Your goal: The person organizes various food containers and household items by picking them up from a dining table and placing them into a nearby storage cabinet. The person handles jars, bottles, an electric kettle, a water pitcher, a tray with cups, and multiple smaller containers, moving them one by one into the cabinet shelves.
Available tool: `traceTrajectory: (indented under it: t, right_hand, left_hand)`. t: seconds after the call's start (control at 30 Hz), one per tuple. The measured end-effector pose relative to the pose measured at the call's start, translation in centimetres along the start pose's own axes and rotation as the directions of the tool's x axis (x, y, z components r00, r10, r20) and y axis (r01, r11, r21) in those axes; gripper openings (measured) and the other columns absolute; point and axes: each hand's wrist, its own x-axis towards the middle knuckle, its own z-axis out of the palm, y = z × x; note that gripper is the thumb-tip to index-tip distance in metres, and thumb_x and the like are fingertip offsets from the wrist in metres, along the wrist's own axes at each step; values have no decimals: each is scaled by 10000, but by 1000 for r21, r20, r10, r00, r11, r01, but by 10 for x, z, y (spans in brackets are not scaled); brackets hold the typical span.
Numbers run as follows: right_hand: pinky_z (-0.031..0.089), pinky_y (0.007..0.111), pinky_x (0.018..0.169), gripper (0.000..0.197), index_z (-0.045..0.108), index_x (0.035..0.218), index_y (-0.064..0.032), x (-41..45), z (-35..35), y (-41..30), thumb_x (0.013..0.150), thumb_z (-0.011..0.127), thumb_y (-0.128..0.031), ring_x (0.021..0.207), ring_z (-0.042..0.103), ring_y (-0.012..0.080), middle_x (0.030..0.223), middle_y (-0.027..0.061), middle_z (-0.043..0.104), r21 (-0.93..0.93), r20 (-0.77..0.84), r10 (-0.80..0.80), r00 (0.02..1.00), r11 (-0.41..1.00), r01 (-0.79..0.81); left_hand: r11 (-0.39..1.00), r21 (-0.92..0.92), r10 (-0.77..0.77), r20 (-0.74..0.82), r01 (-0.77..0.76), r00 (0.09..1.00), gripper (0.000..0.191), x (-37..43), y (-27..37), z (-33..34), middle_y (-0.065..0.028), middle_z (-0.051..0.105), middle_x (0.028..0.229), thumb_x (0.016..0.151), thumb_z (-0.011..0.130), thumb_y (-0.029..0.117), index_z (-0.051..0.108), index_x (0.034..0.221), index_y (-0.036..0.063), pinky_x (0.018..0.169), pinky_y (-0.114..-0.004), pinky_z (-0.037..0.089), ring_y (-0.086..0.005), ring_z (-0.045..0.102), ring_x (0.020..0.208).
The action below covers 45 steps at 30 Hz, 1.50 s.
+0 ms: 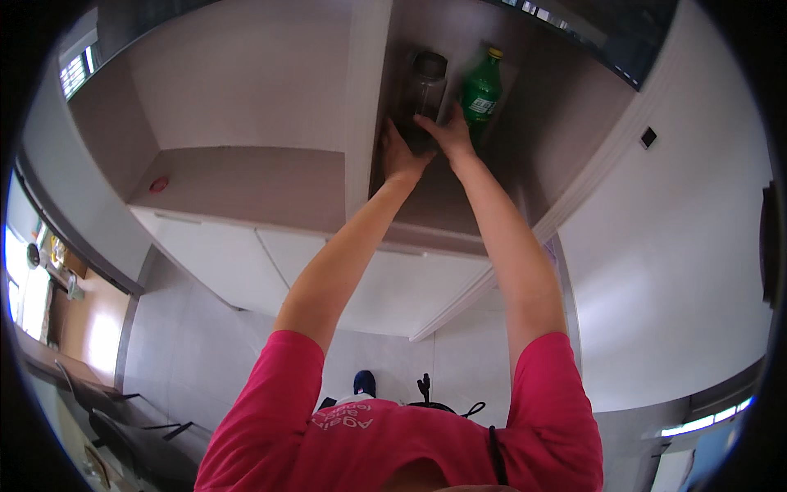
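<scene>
A clear, dark-looking jar (428, 92) with a black lid stands in the right-hand niche of a cabinet. My left hand (403, 155) is at its lower left side, fingers pointing into the niche. My right hand (454, 134) is at its right side, with the thumb across the jar's front. The jar's base is lost in shadow and behind my hands. Just right of my right hand stands a green plastic bottle (482, 92) with a yellow cap and a label bearing writing. My right fingertips are close to this bottle.
An upright divider (366, 111) separates this niche from a wider left niche, where a small red ring (158, 184) lies. White cabinet doors (381, 289) are below. A white wall (664, 264) rises at right. Dark chair parts (123, 424) stand at lower left, and a cable (424, 386) shows near my body.
</scene>
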Motion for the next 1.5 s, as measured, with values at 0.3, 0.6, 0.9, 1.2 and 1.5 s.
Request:
traceTrajectory:
  t: [0.3, 0.6, 0.9, 1.2, 1.5]
  right_hand:
    - [379, 370, 956, 951, 296, 1291, 40, 55, 18, 70, 558, 831, -243, 1129, 464, 315, 1212, 217, 465, -153, -233, -160, 959, 980, 126]
    - [387, 355, 933, 895, 350, 1242, 54, 45, 5, 63, 559, 828, -273, 1089, 487, 304, 1173, 213, 493, -193, -208, -220, 953, 965, 180]
    - [416, 352, 920, 728, 424, 1193, 32, -125, -99, -60, 628, 821, -198, 1057, 505, 247, 1155, 163, 503, 20, 14, -398, 917, 917, 398]
    - [383, 355, 898, 602, 434, 1158, -27, -320, -124, -156, 681, 779, -151, 1067, 484, 213, 1150, 110, 495, 171, 415, -457, 787, 888, 426]
    - [481, 353, 825, 752, 386, 1208, 0, -538, -34, -214, 618, 818, -174, 1029, 505, 232, 1133, 132, 433, 537, 723, -574, 384, 817, 211]
  left_hand:
    - [997, 77, -8, -267, 30, 964, 987, 50, -36, 75, -241, 338, 1333, 614, 768, 310, 205, 1353, -21, 1002, -400, 324, -371, 346, 1228]
    - [998, -63, 17, -215, -31, 976, 845, 45, -44, 80, -244, 465, 1219, 621, 731, 313, 314, 1290, 9, 926, -405, 393, -374, 465, 1126]
    - [998, 19, 64, -599, -65, 798, 778, -139, 99, 68, -244, 447, 1199, 583, 746, 204, 376, 1225, -31, 975, -415, 341, -391, 411, 1140]
    - [980, 106, -15, -811, 171, 585, 805, -362, 196, -27, -192, 432, 1186, 577, 756, 146, 334, 1249, 12, 945, -415, 363, -372, 423, 1096]
    - [854, 233, 174, -971, 466, 167, 812, -602, 186, -135, -174, 480, 1117, 590, 781, 204, 342, 1251, 30, 860, -413, 394, -364, 471, 1003]
